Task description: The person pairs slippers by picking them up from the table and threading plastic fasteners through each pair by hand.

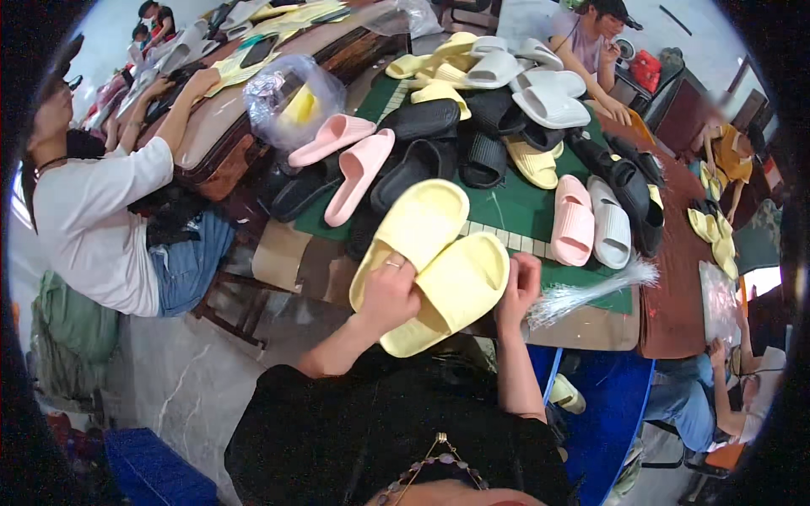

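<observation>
Nearest, the left hand (390, 295) and right hand (516, 291) each clasp one of two yellow slippers (430, 261) at the counter's (591, 325) near edge; keeping the soles aligned seems wise. Farther off, mixed slippers (472, 135) are piled.

Pale yellow slippers (430, 266) — green mat (515, 207), pink, black, seemingly grey slides.

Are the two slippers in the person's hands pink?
No, the pair of slippers gripped by the left hand and right hand is pale yellow.
</observation>
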### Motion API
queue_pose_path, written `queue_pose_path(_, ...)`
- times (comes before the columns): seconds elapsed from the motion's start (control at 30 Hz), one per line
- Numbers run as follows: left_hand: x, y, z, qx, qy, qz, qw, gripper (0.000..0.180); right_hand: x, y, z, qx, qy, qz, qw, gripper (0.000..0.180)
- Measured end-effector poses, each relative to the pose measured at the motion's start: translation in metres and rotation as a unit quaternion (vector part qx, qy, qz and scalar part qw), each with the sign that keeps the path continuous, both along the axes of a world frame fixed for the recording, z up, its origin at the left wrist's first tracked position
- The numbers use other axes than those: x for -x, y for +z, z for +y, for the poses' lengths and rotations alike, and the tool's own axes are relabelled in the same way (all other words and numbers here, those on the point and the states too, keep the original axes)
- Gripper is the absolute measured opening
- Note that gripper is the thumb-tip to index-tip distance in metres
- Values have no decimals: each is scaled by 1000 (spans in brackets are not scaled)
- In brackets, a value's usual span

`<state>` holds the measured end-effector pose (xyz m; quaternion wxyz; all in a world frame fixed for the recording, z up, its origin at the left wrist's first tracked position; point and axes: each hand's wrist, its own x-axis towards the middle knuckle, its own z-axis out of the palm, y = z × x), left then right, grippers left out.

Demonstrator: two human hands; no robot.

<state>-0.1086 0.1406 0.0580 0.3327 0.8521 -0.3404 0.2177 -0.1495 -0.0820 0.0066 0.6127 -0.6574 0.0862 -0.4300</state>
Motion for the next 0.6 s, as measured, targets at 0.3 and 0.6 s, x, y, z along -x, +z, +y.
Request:
queue_pose_path(0.3,-99,56,30,-11,154,-116,981,27,1,-24,26,356,107,215,903,10)
queue_pose_path(0.6,-224,70,46,-100,306,-25,946,37,0,-22,28,324,122,225,911,9)
